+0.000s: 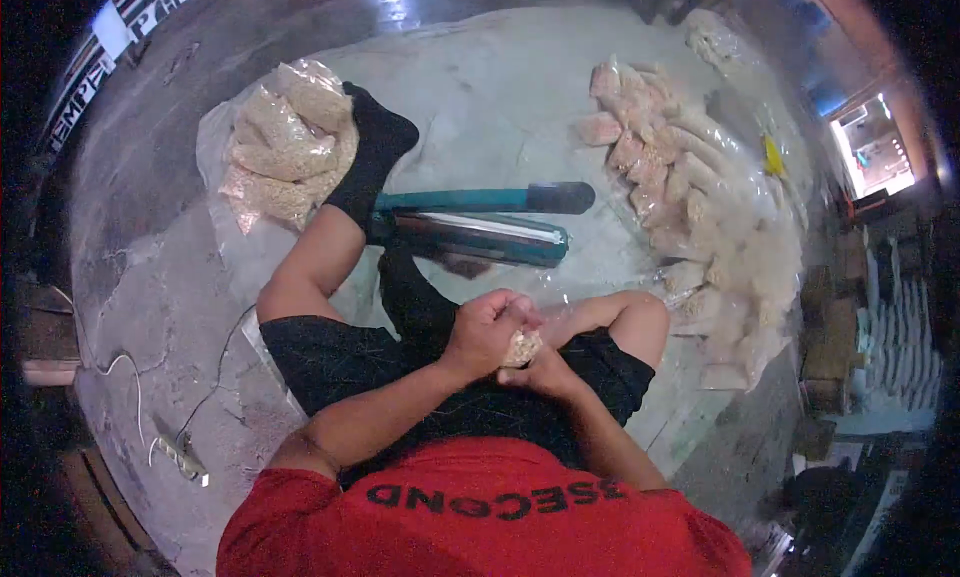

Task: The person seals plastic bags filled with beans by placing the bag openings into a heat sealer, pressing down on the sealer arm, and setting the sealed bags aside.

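Observation:
I sit on the floor with a small clear plastic bag of pale beans (521, 348) held in front of my lap. My left hand (488, 329) is closed on the bag's upper left side, fingers curled. From the right, my right hand (543, 371) grips the bag's lower edge. Clear plastic shows faintly past the fingers. Just beyond my hands lies a teal hand-lever heat sealer (480, 219), its long arm above a dark base, beside my socked foot.
Filled bags of pale beans (285, 142) lie on plastic at the left, against my foot. A larger pile of filled bags (690, 192) spreads along the right on the pale plastic sheet (480, 77). A power strip (180, 462) with cables lies on the concrete at left.

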The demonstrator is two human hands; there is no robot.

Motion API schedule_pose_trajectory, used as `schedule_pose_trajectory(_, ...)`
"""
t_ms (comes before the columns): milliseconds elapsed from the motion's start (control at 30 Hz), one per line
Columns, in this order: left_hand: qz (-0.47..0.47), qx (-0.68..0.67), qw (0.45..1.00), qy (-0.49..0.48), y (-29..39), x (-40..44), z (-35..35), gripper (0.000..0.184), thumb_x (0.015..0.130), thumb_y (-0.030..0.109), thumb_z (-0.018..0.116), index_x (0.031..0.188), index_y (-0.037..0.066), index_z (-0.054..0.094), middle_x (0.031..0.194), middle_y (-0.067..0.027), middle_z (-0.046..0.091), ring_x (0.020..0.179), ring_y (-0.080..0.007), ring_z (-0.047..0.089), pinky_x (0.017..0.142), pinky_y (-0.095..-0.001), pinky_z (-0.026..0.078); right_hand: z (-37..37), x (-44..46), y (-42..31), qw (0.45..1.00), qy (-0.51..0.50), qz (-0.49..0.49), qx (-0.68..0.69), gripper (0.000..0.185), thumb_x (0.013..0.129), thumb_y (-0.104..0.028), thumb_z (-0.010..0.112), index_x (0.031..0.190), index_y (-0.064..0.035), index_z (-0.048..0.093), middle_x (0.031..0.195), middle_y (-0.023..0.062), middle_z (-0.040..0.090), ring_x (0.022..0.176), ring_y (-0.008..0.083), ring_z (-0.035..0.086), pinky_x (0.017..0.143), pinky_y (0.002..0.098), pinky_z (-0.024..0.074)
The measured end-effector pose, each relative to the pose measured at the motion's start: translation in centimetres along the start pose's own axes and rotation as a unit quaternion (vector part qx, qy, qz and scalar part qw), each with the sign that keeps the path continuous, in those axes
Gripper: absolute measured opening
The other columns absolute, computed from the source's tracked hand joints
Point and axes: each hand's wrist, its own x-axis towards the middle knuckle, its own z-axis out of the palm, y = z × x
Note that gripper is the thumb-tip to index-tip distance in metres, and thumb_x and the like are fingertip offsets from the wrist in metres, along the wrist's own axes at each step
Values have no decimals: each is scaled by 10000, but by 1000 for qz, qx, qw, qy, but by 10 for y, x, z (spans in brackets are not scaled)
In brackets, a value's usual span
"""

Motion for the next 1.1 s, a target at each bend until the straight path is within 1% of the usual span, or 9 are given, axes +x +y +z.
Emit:
schedule_pose_trajectory(200,65,-149,986,45,52,-18,-31,299,1024,299,596,982,29,717,899,-75,731,847,-172,683,828,-340,549,9,-9,-53,965,-59,-162,-199,786,746,-196,905,1398,-16,504,1372,93,581,1267,219,536,1089,369,425)
schedule_pose_trajectory(267,185,-328,923,82,46,-6,-73,335,1031,366,580,1110,57,686,1010,-94,719,966,-205,678,892,-373,544,13,-26,-80,988,-142,-38,49,638,789,-103,853,1348,-14,560,1254,62,655,1189,185,595,1064,346,439)
schedule_pose_trajectory(433,-196,-576,780,147,-25,-61,-79,755,931,684,540,1296,23,555,1192,-183,650,1113,-329,629,988,-525,503,54,-61,-127,998,11,57,31,168,967,-207,692,906,-51,708,776,-16,683,552,30,515,472,219,374)
schedule_pose_trajectory(467,-260,-582,762,112,-47,-68,-81,787,918,708,533,1293,16,558,1206,-194,641,1117,-350,627,998,-537,495,66,-71,-152,989,-29,70,125,167,970,-195,694,983,-30,711,841,-7,698,661,47,584,580,225,461)
schedule_pose_trajectory(600,-174,-308,935,30,-46,-55,-119,553,985,503,552,1261,25,586,1181,-181,647,1051,-344,649,948,-510,527,69,-82,-151,986,-147,30,71,332,958,-291,711,1149,-21,681,1025,53,727,944,163,656,877,327,510)
schedule_pose_trajectory(733,19,-273,952,137,90,-13,-202,492,988,401,583,1269,-3,601,1183,-157,658,1020,-278,667,867,-428,570,40,-56,-148,983,-87,-134,-85,481,939,-440,693,1114,8,686,1033,180,724,978,277,692,885,411,526)
schedule_pose_trajectory(833,308,69,901,299,192,15,-217,546,921,226,735,1354,-32,526,1204,-172,654,1036,-286,670,867,-403,568,-13,-11,-133,935,79,2,-345,525,859,-455,745,1114,-1,681,1124,238,693,1050,394,668,897,478,534)
schedule_pose_trajectory(1000,299,444,715,449,176,85,-282,734,884,283,767,1435,-62,426,1411,-231,537,1281,-347,539,1091,-385,408,-106,58,-80,832,310,58,-456,796,671,-340,888,1317,-31,540,1226,223,637,1130,412,613,927,494,517)
schedule_pose_trajectory(1100,222,188,864,411,85,92,-252,705,981,369,624,1482,-56,366,1474,-272,465,1362,-385,461,1151,-428,327,-129,95,-51,774,342,-76,-528,896,657,-227,881,1422,-48,452,1238,209,644,1124,428,620,937,528,518)
